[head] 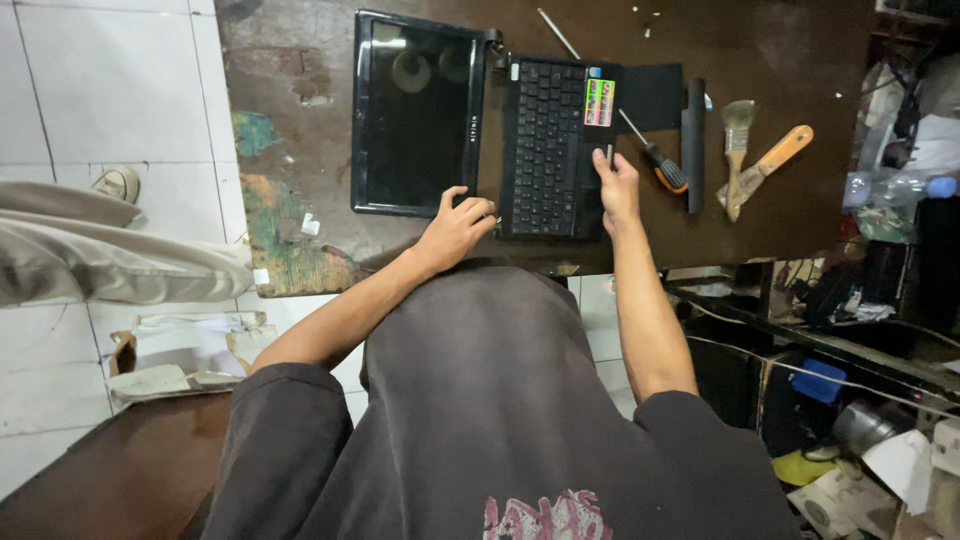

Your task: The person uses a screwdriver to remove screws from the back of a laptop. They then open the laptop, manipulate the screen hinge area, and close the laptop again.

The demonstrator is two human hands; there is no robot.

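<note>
A small black laptop (545, 140) lies fully opened flat on a worn brown table (780, 60), its dark screen (415, 115) to the left of the keyboard. My left hand (458, 225) grips the near corner where the screen meets the keyboard. My right hand (615, 185) presses on the near right edge of the keyboard half, beside a colourful sticker (599, 102). A screwdriver with an orange and black handle (665, 170) lies just right of that hand.
A black battery bar (693, 145) and a black sheet (650, 95) lie right of the laptop. Two paintbrushes (738, 150) with wooden handles rest further right. Cluttered shelves with cables stand at the right (880, 300). White floor tiles (100, 90) lie left.
</note>
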